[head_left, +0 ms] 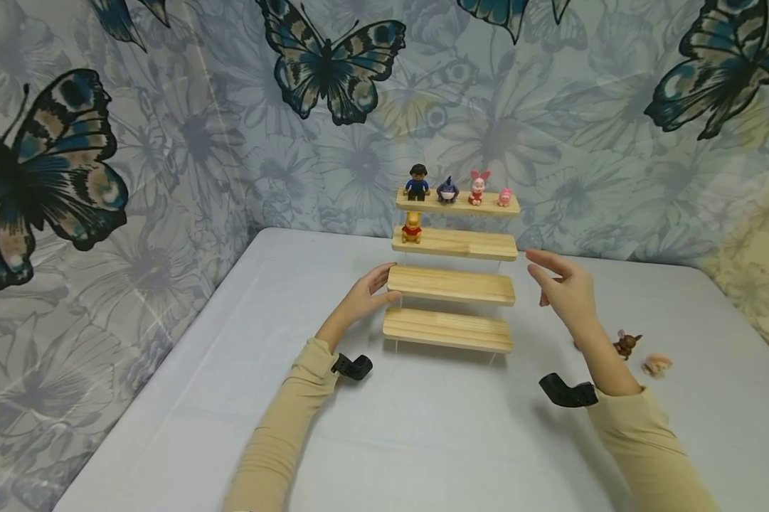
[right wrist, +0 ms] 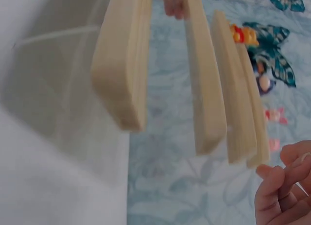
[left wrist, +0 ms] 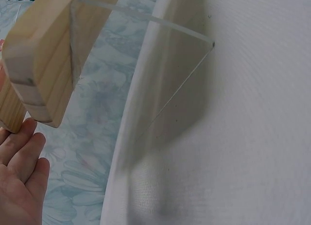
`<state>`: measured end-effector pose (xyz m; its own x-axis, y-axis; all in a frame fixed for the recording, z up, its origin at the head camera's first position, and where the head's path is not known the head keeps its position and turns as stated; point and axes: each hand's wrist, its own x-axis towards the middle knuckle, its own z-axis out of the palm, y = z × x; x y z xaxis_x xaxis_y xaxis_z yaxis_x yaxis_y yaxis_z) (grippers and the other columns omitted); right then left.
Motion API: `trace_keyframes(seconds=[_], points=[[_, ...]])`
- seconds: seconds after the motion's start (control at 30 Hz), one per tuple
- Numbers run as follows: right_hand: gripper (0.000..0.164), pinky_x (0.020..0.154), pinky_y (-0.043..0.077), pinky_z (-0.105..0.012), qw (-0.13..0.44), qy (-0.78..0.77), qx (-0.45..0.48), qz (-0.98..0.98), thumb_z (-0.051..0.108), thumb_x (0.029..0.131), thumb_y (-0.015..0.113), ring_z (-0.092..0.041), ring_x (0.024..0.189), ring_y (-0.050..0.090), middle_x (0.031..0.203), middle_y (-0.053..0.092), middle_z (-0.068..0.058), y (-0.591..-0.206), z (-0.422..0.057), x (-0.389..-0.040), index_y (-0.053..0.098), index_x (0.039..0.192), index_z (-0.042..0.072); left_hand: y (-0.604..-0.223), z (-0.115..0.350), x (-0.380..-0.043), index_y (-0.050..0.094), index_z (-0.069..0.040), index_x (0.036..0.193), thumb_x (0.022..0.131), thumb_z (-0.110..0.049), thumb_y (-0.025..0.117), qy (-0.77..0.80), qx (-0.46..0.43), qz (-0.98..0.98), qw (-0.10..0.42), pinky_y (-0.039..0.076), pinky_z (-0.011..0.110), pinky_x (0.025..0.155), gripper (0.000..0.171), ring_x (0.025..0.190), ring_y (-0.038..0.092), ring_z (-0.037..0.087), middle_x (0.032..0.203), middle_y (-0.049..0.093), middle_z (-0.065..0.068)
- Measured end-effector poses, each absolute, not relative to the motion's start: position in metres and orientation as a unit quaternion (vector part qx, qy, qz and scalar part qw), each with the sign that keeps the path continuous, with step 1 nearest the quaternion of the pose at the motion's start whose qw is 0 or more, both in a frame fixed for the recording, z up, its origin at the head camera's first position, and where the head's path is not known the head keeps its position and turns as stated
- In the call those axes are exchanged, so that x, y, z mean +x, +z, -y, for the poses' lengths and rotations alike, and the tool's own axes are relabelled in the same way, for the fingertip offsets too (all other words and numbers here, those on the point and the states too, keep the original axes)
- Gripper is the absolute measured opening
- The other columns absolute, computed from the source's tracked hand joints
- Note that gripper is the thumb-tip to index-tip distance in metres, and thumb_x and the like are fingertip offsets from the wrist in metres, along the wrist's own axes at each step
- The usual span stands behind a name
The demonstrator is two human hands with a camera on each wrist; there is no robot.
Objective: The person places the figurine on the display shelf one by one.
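My left hand [head_left: 366,294] rests at the left end of a four-tier wooden display stand [head_left: 451,285], its thumb and fingers about the second-lowest shelf. In the left wrist view, fairly straight fingers [left wrist: 25,154] touch the end of a board. Just off the stand's right side, level with the upper shelves, my right hand [head_left: 566,288] hovers with loosely bent fingers and nothing visible in them. A yellow bear figurine [head_left: 412,228] in red sits at the left of the second shelf from the top.
Along the top shelf stand a dark-haired toy figure [head_left: 417,183], a blue-grey figurine [head_left: 447,190], a pink-eared figurine [head_left: 478,188] and a small pink figurine [head_left: 504,197]. A brown figurine [head_left: 627,344] and a pale one [head_left: 656,365] lie on the white-covered table right of the right forearm.
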<state>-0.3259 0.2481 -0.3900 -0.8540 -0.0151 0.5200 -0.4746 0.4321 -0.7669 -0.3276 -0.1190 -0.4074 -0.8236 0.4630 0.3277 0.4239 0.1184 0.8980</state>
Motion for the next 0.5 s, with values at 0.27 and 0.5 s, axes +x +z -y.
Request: trace_keyframes(seconds=[0.27, 0.5], points=[[0.032, 0.026, 0.029, -0.034, 0.219, 0.522, 0.079, 0.821, 0.024, 0.085, 0.063, -0.02, 0.038, 0.048, 0.105, 0.064, 0.0, -0.415, -0.314, -0.326, 0.063, 0.116, 0.016, -0.4, 0.117, -0.327, 0.023, 0.006, 0.138, 0.088, -0.008, 0.058, 0.588, 0.279, -0.759, 0.031, 0.023, 0.027, 0.104, 0.063, 0.127, 0.028, 0.027, 0.138, 0.03, 0.021], [0.04, 0.033, 0.034, -0.046, 0.164, 0.476, 0.01, 0.864, 0.038, 0.086, 0.059, -0.016, 0.041, 0.048, 0.088, 0.066, -0.001, -0.411, -0.333, -0.292, 0.062, 0.116, 0.012, -0.378, 0.114, -0.307, 0.022, 0.013, 0.135, 0.088, -0.001, 0.057, 0.59, 0.273, -0.758, 0.041, 0.023, 0.031, 0.104, 0.06, 0.127, 0.027, 0.033, 0.137, 0.028, 0.027]])
